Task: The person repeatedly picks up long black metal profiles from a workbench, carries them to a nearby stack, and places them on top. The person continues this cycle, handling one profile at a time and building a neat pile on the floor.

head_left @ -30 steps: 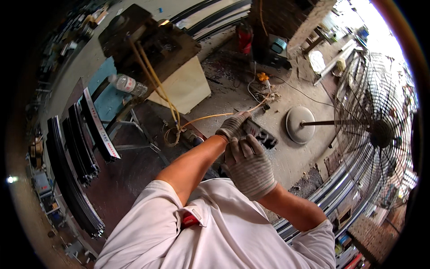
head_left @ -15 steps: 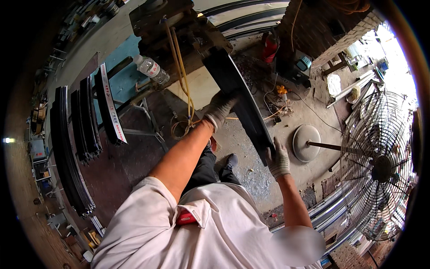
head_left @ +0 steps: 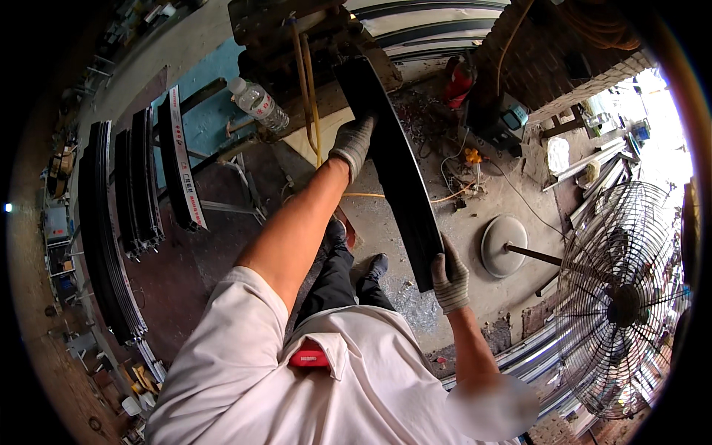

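Both gloved hands grip a long black curved strip point(head_left: 397, 170); the left hand point(head_left: 354, 142) steadies its upper part near the machine point(head_left: 297, 37). The right hand point(head_left: 450, 278) clasps its lower end, supporting its length

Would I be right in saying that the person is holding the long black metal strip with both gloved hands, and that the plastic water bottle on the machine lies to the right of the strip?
Not quite: the head view shows the plastic water bottle to the left of the long black metal strip, not the right. The rest holds: the left hand and right hand, both gloved, grip the strip.
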Demonstrator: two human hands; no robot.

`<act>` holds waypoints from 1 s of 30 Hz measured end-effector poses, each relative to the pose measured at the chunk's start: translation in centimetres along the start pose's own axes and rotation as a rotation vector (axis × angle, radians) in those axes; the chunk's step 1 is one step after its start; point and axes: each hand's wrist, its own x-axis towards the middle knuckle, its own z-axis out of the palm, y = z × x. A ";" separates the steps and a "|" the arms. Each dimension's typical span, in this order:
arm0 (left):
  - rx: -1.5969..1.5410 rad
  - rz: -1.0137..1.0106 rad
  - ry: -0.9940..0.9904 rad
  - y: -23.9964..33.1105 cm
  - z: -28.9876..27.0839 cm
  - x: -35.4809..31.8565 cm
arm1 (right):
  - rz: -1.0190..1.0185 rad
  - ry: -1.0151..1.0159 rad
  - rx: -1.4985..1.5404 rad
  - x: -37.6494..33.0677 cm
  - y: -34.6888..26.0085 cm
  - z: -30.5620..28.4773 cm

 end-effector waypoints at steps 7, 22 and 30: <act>-0.029 -0.040 -0.001 0.9 0.4 1.3 | -0.017 0.016 -0.092 0.8 -1.9 -0.6; 0.276 -0.070 0.070 5.4 0.4 1.5 | -0.109 0.107 -0.363 3.9 -5.3 -0.6; 0.233 -0.094 0.022 5.7 0.2 1.3 | -0.022 0.109 -0.371 3.8 -5.3 -0.6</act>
